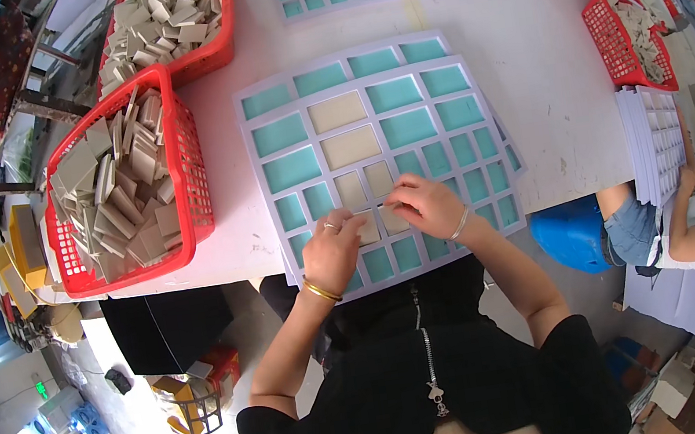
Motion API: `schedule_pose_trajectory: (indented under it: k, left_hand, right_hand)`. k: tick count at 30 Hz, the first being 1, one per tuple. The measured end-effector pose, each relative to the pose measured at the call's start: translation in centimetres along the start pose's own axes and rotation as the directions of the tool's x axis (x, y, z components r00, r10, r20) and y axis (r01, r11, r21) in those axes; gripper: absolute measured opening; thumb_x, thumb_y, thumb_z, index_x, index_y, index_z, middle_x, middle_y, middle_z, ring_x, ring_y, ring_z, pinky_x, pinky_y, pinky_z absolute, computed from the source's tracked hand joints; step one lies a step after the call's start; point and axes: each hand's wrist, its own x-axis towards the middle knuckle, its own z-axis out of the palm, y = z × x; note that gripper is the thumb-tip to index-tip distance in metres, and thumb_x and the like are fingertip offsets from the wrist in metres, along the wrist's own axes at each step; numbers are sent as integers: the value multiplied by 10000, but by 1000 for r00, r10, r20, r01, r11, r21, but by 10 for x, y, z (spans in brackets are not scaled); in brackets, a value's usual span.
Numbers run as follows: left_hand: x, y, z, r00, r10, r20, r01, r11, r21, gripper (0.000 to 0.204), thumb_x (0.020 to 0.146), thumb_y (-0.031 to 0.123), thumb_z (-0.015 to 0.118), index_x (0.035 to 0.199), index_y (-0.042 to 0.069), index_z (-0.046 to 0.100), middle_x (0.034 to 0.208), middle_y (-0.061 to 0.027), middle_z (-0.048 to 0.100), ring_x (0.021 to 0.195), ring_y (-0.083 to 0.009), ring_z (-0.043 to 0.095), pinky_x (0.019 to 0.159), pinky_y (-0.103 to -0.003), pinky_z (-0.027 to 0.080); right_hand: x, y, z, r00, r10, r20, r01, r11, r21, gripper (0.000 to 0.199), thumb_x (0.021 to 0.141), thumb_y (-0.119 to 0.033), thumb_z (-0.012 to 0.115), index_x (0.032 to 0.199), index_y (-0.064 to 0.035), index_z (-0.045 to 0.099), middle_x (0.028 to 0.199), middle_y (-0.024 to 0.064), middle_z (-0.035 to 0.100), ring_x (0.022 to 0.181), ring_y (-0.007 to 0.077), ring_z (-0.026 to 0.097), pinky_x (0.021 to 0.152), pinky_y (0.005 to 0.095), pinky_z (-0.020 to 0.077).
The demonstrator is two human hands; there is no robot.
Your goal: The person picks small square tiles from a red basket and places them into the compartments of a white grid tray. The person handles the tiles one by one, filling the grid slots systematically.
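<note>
Fingers [394, 201] press beige tiles [371, 224] into white grid tray [374, 155].

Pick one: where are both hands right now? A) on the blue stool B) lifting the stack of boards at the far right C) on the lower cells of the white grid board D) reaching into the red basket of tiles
C: the left hand and the right hand both rest on beige tiles set in the lower rows of the white grid board, while the red basket sits untouched to the left.
</note>
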Motion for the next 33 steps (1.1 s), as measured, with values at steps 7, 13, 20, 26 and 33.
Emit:
schedule_pose_trajectory:
  k: [7,13,20,26,33]
  left_hand:
    - [-3,-1,7,992,125,11,-124,969,213,307,735,111,581,1036,136,632,1088,-2,601,955,-214,564,807,-356,450]
    - [-7,1,7,979,194,63,-204,937,284,301,721,103,600,1016,133,650,1075,23,616,1000,-209,552,854,-375,424]
    - [-6,-6,-2,983,139,122,-155,979,132,334,740,67,613,1069,121,640,1147,-20,603,1055,-246,549,885,-402,409]
    - [-36,-40,-17,887,-266,-376,281,959,-16,556,835,170,611,1328,-6,424,1331,-205,461,1232,-360,420,1025,-456,307]
    - [-70,-65,7,867,-448,-219,408,890,-204,571,854,208,625,1329,-36,425,1323,-214,465,1249,-363,408,1051,-437,308]
  right_hand:
    - [3,-12,3,980,-179,-89,141,934,-329,127,701,-85,674,822,-94,635,913,39,535,846,231,565,666,370,457]
    - [-21,-13,20,984,-179,15,150,775,-613,39,731,-171,654,769,-168,661,919,12,550,876,162,530,731,335,356]
    - [-26,-26,9,998,-51,-47,21,866,-500,215,775,-161,608,978,-148,678,1032,56,560,992,231,518,828,392,354]
    - [-55,28,-39,783,1,-622,-368,807,-462,434,847,-258,593,1229,-63,526,1139,132,549,1092,315,493,889,491,377]
    - [-103,109,-60,661,322,-677,-595,775,-213,388,862,-297,615,1104,5,595,1110,177,569,1050,334,515,904,453,397]
